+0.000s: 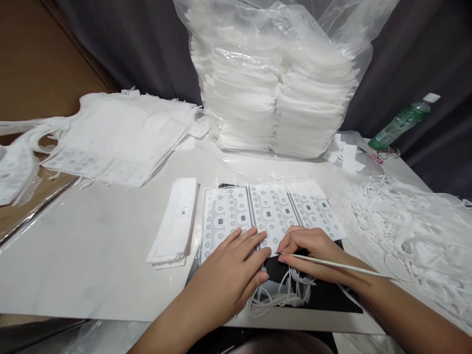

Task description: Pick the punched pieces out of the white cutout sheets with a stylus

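Note:
A white sheet [263,204] printed with grey circles and small dark squares lies on a black mat [328,295]. My left hand [234,268] rests flat on its lower left part, fingers stretched out. My right hand [313,248] is closed round a thin, pale, stick-like tool [342,266], pinched near its dark pointed tip. That tip is at the sheet's lower edge, just right of my left fingertips; whether it touches is unclear. White cords [275,297] lie looped on the mat between and below my hands.
Left of the sheet lies a stack of white strips [173,223]. Larger white sheets [125,132] are piled at the back left. A clear bag [276,88] of stacked white pieces stands behind. Tangled white cords [405,231] and a green bottle [401,123] are on the right.

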Demonstrator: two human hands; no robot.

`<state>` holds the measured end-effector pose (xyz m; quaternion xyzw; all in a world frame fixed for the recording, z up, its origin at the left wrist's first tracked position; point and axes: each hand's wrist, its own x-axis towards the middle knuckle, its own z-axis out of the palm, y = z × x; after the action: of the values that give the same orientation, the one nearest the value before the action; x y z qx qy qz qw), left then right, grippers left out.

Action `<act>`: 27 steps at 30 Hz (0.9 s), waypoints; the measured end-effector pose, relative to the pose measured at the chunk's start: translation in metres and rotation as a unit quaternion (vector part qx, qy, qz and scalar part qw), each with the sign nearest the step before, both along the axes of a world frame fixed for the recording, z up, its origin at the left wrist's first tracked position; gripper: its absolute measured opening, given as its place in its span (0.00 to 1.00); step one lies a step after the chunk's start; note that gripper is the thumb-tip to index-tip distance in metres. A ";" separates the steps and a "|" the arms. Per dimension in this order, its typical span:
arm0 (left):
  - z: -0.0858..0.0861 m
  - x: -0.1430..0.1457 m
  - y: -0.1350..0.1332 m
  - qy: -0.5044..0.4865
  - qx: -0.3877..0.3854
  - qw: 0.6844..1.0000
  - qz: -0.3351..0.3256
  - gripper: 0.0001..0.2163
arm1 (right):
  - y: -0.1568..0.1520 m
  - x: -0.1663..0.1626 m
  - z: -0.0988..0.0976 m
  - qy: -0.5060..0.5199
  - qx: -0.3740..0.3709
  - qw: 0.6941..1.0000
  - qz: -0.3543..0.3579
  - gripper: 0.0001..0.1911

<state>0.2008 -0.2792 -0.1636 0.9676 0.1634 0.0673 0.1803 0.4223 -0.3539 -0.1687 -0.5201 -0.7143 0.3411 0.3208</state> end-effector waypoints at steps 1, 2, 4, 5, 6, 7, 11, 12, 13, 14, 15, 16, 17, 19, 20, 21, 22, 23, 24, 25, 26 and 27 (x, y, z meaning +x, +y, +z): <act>0.000 0.000 0.000 0.002 0.000 1.000 -0.003 0.14 | 0.000 -0.001 0.001 -0.007 0.000 1.000 -0.003 0.07; -0.001 0.000 0.000 0.005 0.001 1.000 -0.005 0.15 | 0.000 -0.002 0.001 -0.015 0.002 1.000 -0.009 0.07; -0.001 0.000 0.001 0.013 0.002 1.000 -0.008 0.15 | -0.002 -0.005 0.001 -0.040 0.023 0.999 -0.025 0.07; -0.001 0.000 0.001 0.016 0.002 1.000 -0.008 0.15 | -0.004 -0.008 0.000 -0.062 0.049 0.996 -0.032 0.07; -0.001 -0.001 0.002 0.018 0.001 1.000 -0.008 0.15 | -0.006 -0.011 -0.001 -0.093 0.090 0.991 -0.036 0.06; -0.001 -0.001 0.002 0.020 0.000 1.000 -0.006 0.15 | -0.008 -0.015 -0.003 -0.134 0.142 0.980 -0.037 0.06; 0.000 0.000 0.002 0.018 -0.004 1.000 -0.002 0.14 | -0.018 -0.030 -0.006 -0.308 0.299 0.903 -0.006 0.09; 0.001 0.001 0.002 0.015 -0.008 1.000 -0.001 0.14 | -0.020 -0.031 -0.005 -0.331 0.311 0.891 -0.003 0.10; 0.001 0.001 0.002 0.011 -0.011 1.000 0.000 0.14 | -0.021 -0.030 -0.004 -0.342 0.317 0.884 -0.007 0.10; 0.002 0.001 0.002 0.008 -0.015 1.000 0.001 0.13 | -0.022 -0.028 -0.003 -0.343 0.322 0.882 -0.019 0.10; 0.003 0.001 0.003 0.006 -0.020 1.000 0.001 0.13 | -0.022 -0.024 -0.002 -0.332 0.321 0.886 -0.038 0.09; 0.004 0.000 0.003 0.004 -0.024 1.000 0.001 0.12 | -0.023 -0.018 0.000 -0.312 0.312 0.895 -0.057 0.09; 0.005 -0.001 0.004 0.004 -0.028 1.000 0.001 0.12 | -0.024 -0.011 0.001 -0.283 0.292 0.910 -0.074 0.08; 0.007 -0.002 0.005 0.007 -0.031 0.999 -0.001 0.11 | -0.025 0.003 0.002 -0.203 0.223 0.949 -0.089 0.07; 0.008 -0.002 0.005 0.009 -0.028 1.000 -0.002 0.11 | -0.026 0.010 0.003 -0.162 0.181 0.966 -0.092 0.06; 0.008 -0.001 0.005 0.009 -0.021 1.000 -0.001 0.10 | -0.027 0.016 0.003 -0.127 0.137 0.978 -0.095 0.06; 0.009 0.000 0.004 0.008 -0.009 1.000 0.002 0.09 | -0.028 0.021 0.003 -0.098 0.097 0.985 -0.101 0.05; 0.009 0.002 0.003 0.002 0.007 1.000 0.007 0.09 | -0.028 0.024 0.003 -0.073 0.063 0.989 -0.108 0.05; 0.009 0.005 0.002 -0.007 0.023 1.000 0.011 0.09 | -0.028 0.026 0.003 -0.053 0.034 0.992 -0.112 0.06; 0.009 0.008 -0.001 -0.015 0.035 0.999 0.013 0.09 | -0.028 0.027 0.003 -0.037 0.012 0.993 -0.112 0.06; 0.008 0.011 -0.003 -0.020 0.042 0.999 0.008 0.09 | -0.027 0.028 0.003 -0.024 -0.002 0.994 -0.105 0.06; 0.008 0.015 -0.005 -0.021 0.044 0.999 -0.001 0.10 | -0.026 0.027 0.002 -0.014 -0.010 0.995 -0.094 0.06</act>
<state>0.2156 -0.2844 -0.1561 0.9731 0.1556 0.0949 0.1410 0.4497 -0.3800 -0.1665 -0.5926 -0.6636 0.3092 0.3361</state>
